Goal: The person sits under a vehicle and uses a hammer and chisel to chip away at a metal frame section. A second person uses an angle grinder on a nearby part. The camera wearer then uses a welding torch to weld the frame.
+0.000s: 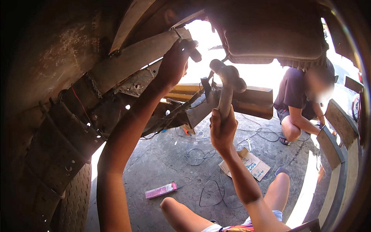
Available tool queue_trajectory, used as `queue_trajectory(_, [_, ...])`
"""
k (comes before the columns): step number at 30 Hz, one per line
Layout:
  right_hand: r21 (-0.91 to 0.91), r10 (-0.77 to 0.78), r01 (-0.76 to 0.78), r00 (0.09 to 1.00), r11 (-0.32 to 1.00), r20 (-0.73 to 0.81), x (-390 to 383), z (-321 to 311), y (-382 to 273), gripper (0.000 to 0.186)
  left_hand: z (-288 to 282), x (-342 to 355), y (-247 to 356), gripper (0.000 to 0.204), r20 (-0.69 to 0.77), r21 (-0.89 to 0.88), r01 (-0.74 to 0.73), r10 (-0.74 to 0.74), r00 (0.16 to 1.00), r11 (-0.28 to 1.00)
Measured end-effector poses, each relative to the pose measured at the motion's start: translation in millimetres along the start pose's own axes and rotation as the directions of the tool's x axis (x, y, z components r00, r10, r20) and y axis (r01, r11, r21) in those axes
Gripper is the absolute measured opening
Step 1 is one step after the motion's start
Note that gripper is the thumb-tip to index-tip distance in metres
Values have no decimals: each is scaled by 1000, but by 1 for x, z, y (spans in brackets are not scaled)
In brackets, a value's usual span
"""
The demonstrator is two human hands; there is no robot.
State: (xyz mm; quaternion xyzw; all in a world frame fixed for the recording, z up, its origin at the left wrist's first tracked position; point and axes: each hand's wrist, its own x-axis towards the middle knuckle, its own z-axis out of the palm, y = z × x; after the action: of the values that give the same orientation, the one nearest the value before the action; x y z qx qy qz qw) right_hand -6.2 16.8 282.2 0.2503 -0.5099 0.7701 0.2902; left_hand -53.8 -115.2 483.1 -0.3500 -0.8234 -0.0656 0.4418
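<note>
Hammer [227, 86], one, occupies right hand [224, 129]; left hand [174, 62] grips one tool [196, 55]

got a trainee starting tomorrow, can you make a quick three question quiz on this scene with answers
1. Which grip is on the hammer?
2. True or false: the pink packet lies to the left of the cardboard in the picture.
3. Fill in, touching or apart: the hammer's head and the dark rod in the left grip are ____.

Key
1. The right grip.
2. True; both are on the ground.
3. Apart; a bright gap shows between them.
</note>
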Motion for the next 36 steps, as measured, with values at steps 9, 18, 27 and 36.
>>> queue_trajectory(9, [519,-155,265,957,812,-246,26,23,2,25,5,9,-8,20,-45,-85,-13,10,999,996])
queue_trajectory(18, [180,124,-106,988,978,-92,11,12,26,29,-12,-7,-5,53,77,270,-201,187,979,942])
queue_trajectory(27, [308,-1,39,992,950,-122,7,3,1,25,-12,0,6,35,17,352,-207,215,976,913])
queue_trajectory(36, [360,-197,252,963,898,-184,5,4,-11,27,-5,6,11,23,9,-135,191,-191,981,972])
